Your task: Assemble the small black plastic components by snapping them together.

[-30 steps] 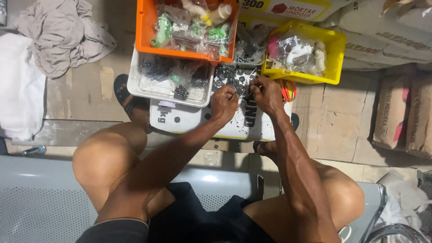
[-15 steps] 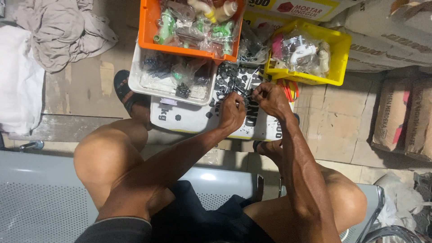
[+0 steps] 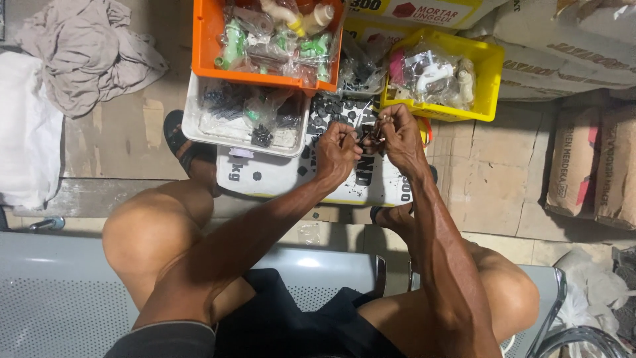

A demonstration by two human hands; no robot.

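Both hands up over the white printed sack (image 3: 265,180), meeting at the middle. Left hand (image 3: 336,154) curled tight, fingertips pinching a small dark part (image 3: 366,136); right hand (image 3: 397,134) pinching the same piece from the right, knuckles almost touching. Just beyond, loose black plastic fittings (image 3: 331,109) scattered on the sack. Far left, orange plastic bin (image 3: 202,40) stacked over a white tray (image 3: 199,129); far right, yellow plastic bin (image 3: 490,73) of bagged fittings.

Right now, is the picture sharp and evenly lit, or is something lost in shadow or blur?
Head view: mostly sharp and evenly lit; the left hand and right hand are clear, but the small part between them is too tiny to identify; the orange bin shows glare on its plastic bags.
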